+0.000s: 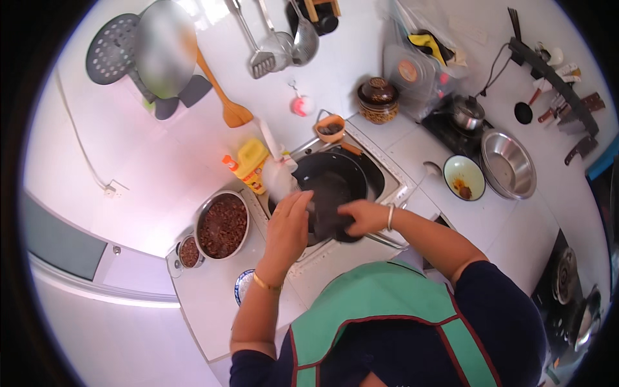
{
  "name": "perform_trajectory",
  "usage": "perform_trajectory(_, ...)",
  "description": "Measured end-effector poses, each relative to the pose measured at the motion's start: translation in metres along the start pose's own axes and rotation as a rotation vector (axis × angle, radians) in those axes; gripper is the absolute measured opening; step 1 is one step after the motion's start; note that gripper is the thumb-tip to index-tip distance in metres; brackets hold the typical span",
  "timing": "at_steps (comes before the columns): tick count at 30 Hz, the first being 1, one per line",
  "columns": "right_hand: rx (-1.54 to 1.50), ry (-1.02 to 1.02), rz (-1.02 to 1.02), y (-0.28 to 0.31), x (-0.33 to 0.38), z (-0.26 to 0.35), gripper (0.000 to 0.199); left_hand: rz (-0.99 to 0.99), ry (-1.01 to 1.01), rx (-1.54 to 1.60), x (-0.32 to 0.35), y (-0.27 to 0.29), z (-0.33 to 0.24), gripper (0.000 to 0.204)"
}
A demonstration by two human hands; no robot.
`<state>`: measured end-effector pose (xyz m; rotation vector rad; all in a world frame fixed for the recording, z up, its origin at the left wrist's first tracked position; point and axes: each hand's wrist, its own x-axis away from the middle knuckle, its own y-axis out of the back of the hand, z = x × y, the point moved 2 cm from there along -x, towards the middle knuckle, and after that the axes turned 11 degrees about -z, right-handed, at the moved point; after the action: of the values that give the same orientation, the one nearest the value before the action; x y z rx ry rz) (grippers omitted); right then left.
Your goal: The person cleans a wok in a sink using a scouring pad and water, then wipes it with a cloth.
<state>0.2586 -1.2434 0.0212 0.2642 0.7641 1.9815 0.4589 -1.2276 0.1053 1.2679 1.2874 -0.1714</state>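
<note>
My right hand [364, 217] reaches over the sink with its fingers closed on a dark, limp-looking item [334, 216], blurred by motion; it may be a black cloth. My left hand [290, 222] is at the sink's left side, below the white faucet [278, 174]. Its fingers point up and toward the dark item, but their tips are smeared, so I cannot make out a grip. Beneath both hands a large black pot [361, 184] sits in the metal sink [390, 177]. The dark item and my hands hide part of the pot's inside.
Left of the sink stand a yellow bottle [250, 166], a large pot of reddish-brown pieces [223, 226] and a smaller container [189, 252]. An orange basket [331, 129] sits behind. To the right are a pale bowl [463, 178], a steel basin [508, 164] and racked knives [580, 151].
</note>
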Motion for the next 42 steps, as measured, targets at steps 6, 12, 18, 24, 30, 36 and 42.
perform_trajectory(6, 0.492, 0.257, 0.177, 0.004, 0.012, 0.045, 0.031, 1.053, 0.864, 0.592, 0.036, -0.023, 0.006, 0.050)
perform_trajectory(12, 0.528, 0.220, 0.320, 0.052, 0.006, 0.048, 0.037, 0.997, 0.680, 0.640, 0.060, -0.035, -0.004, 0.032)
perform_trajectory(18, 0.390, 0.074, -0.571, 0.177, 0.001, 0.016, 0.042, 0.685, 0.919, 0.590, 0.057, 0.030, 0.068, 0.016)
perform_trajectory(24, -0.715, -0.117, -0.944, 0.143, -0.050, -0.030, 0.043, -0.053, 0.306, 0.285, -0.110, 0.047, 0.139, 0.028)
perform_trajectory(30, -0.679, -0.133, -0.684, 0.102, -0.080, -0.006, 0.037, -0.458, 0.640, 0.646, -0.241, 0.030, 0.195, 0.022)
perform_trajectory(36, -0.612, -0.174, -0.695, 0.115, -0.071, -0.022, 0.035, -0.495, 0.682, 0.693, -0.286, 0.010, 0.221, 0.019)
perform_trajectory(42, -0.612, -0.206, -0.726, 0.119, -0.059, -0.024, 0.035, -0.531, 0.748, 0.744, -0.290, -0.003, 0.226, 0.018)
